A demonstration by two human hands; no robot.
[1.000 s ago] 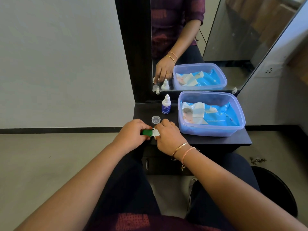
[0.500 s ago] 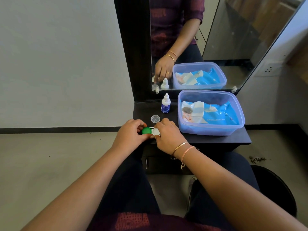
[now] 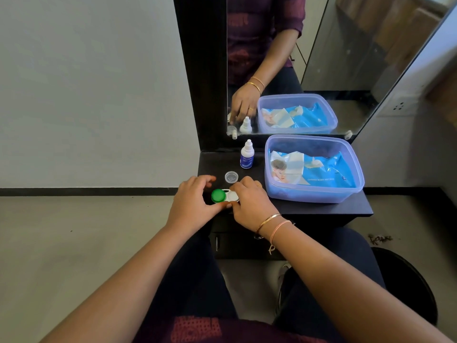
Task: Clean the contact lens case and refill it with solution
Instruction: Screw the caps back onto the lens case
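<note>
A white contact lens case (image 3: 231, 195) lies near the front edge of the dark shelf (image 3: 321, 207). A green cap (image 3: 217, 195) covers its left well; the right well is uncovered. My left hand (image 3: 193, 201) curls around the green-capped end, thumb under the case. My right hand (image 3: 249, 201) pinches the case's right end. A loose clear cap (image 3: 231, 177) lies just behind the case. A small white solution bottle (image 3: 247, 155) with a blue label stands upright at the back, its cap on.
A translucent blue tub (image 3: 356, 191) with a pack of baby wipes (image 3: 319, 170) fills the shelf's right half. A mirror (image 3: 321, 58) rises behind. A black round seat (image 3: 408, 285) sits low right. The floor lies to the left.
The case has come down flat onto the shelf and the green cap now faces up. My left fingers have spread away from it.
</note>
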